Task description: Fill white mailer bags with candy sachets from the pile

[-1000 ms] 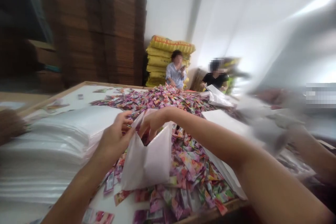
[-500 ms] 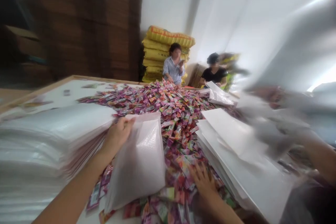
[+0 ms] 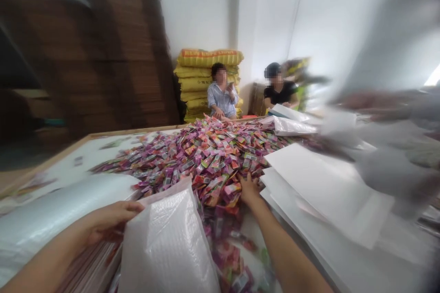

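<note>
My left hand (image 3: 108, 224) grips the top left edge of a white bubble mailer bag (image 3: 168, 247) and holds it upright at the near edge of the table. My right hand (image 3: 249, 188) reaches forward into the big heap of small colourful sachets (image 3: 202, 155), its fingers curled down onto the sachets at the heap's near edge. Whether it holds any I cannot make out. A pile of flat white bags (image 3: 51, 219) lies under and left of my left hand.
More white mailers (image 3: 323, 192) are stacked to the right of my right arm. A blurred co-worker's arm (image 3: 388, 105) moves at the far right. Two people sit behind the table (image 3: 75, 165) by yellow sacks (image 3: 206, 71). Brown cardboard stacks (image 3: 113, 55) rise at the left.
My right hand let go of the bag's mouth, dropped to the sachets and has moved forward into the heap. My left hand has pulled the bag nearer to me.
</note>
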Action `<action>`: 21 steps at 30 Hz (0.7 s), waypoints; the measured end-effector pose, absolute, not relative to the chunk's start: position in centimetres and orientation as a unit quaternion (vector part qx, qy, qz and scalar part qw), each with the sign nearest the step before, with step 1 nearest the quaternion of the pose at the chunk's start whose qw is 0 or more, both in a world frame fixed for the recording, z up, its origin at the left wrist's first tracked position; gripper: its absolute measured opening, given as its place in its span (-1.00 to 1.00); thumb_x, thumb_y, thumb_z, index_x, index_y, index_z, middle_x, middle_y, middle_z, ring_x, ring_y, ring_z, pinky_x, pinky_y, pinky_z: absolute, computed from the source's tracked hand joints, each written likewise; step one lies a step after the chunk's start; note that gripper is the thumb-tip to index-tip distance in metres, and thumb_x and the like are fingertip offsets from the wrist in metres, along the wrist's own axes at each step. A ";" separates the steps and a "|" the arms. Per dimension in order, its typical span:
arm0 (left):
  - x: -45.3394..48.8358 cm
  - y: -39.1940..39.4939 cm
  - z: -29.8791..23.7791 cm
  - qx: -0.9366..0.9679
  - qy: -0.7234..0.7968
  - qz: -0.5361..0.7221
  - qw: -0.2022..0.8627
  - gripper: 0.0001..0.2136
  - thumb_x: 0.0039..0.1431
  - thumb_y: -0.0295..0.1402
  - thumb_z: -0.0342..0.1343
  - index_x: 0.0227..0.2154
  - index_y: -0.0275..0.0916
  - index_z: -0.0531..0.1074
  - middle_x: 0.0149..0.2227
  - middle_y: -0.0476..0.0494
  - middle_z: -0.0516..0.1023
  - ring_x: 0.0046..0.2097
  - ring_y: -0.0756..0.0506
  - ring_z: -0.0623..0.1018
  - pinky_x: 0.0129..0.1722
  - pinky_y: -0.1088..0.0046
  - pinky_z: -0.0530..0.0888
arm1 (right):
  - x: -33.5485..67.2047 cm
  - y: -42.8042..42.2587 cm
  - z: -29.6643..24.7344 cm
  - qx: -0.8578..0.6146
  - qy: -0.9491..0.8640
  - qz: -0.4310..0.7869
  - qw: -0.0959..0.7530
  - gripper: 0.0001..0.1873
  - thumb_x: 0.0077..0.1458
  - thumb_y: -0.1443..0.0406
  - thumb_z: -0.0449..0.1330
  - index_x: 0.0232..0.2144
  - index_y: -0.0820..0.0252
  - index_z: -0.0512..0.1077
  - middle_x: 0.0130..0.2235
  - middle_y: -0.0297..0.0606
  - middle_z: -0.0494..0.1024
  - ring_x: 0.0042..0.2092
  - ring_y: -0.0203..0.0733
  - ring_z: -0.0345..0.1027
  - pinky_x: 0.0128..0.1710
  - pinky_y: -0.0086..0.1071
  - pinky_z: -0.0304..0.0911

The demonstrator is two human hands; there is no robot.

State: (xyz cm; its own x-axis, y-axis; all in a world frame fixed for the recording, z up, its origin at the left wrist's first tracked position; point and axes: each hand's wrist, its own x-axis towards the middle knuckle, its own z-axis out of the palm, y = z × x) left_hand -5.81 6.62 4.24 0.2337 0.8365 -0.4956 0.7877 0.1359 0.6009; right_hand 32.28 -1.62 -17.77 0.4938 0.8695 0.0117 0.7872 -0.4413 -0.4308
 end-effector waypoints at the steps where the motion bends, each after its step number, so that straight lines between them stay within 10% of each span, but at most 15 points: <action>1: -5.7 5.9 4.6 0.636 0.598 -0.001 0.487 -0.62 -0.26 -0.23 0.28 -0.27 -0.23 0.54 -0.39 -0.16 0.59 -0.40 -0.19 0.58 -0.47 0.41 0.46 | 32.3 -1.9 -17.9 -0.837 -0.496 0.101 0.208 -0.30 0.02 0.30 0.23 0.22 -0.15 0.21 0.25 0.02 0.13 0.16 0.32 0.13 0.02 0.06 0.12; 6: -3.6 1.9 10.0 0.700 0.549 0.015 0.457 -0.38 -0.15 -0.28 0.27 0.10 -0.08 0.42 0.07 -0.10 0.53 0.03 -0.25 0.53 -0.19 0.44 0.52 | 30.7 -6.8 -17.7 -0.805 -0.532 0.088 0.247 -0.61 0.13 0.31 0.08 0.01 0.05 0.45 -0.01 -0.08 0.44 -0.05 -0.07 0.35 -0.05 -0.30 0.19; 13: -2.7 -6.4 14.6 0.861 0.468 0.049 0.195 -0.23 -0.15 -0.45 0.10 0.25 -0.06 0.21 0.30 0.08 0.22 0.32 -0.23 0.21 0.29 0.33 0.15 | 31.0 -11.1 -15.2 -0.699 -0.414 0.239 0.532 -0.68 -0.11 0.20 0.24 -0.28 0.22 0.56 -0.30 -0.20 0.62 -0.25 -0.01 0.48 -0.27 -0.29 0.36; 17: -2.5 -8.0 13.4 0.875 0.438 0.073 0.193 -0.14 -0.26 -0.47 0.10 0.27 -0.20 0.17 0.29 -0.09 0.26 0.25 -0.27 0.32 0.18 0.35 0.30 | 32.4 -11.6 -7.4 -0.551 -0.292 0.354 0.697 -0.56 -0.20 0.21 0.31 -0.19 0.22 0.50 -0.32 -0.25 0.62 -0.34 -0.06 0.50 -0.35 -0.30 0.40; 21: -0.9 -8.6 13.5 0.817 0.475 0.141 0.297 -0.11 -0.35 -0.50 0.16 0.24 -0.27 0.23 0.08 -0.24 0.51 -0.22 -0.22 0.59 -0.40 0.45 0.46 | 32.4 -11.7 5.3 -0.438 -0.332 0.361 0.754 -0.52 -0.23 0.16 0.34 -0.19 0.21 0.48 -0.34 -0.22 0.61 -0.32 -0.04 0.50 -0.34 -0.24 0.43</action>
